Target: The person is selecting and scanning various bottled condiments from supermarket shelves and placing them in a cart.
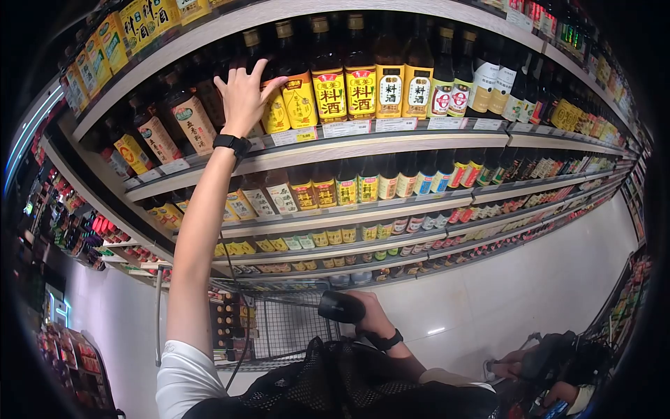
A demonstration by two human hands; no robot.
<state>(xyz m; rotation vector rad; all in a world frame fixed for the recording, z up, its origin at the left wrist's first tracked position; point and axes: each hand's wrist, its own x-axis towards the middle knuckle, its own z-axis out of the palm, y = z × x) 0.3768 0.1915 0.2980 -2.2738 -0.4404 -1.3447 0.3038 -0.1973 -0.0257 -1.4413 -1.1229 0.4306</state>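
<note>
My left hand [244,100] reaches up to a shelf of dark bottles, its fingers spread and the palm toward them. It overlaps a dark bottle beside a yellow-labelled bottle [276,115]; the bottle behind the fingers is mostly hidden. To its left stands a dark bottle with a pale pink label [192,122]. Lower down, my right hand [373,315] is closed around a black rounded object [341,306], whose kind I cannot tell. This object overlaps the wire shopping cart [283,328] below.
More shelves of bottles run below and off to the right, with a price-tag rail [349,128] along the front edge. Several dark bottles [229,321] show beside the cart's mesh. Another person [551,366] is at the lower right on the pale floor [481,314].
</note>
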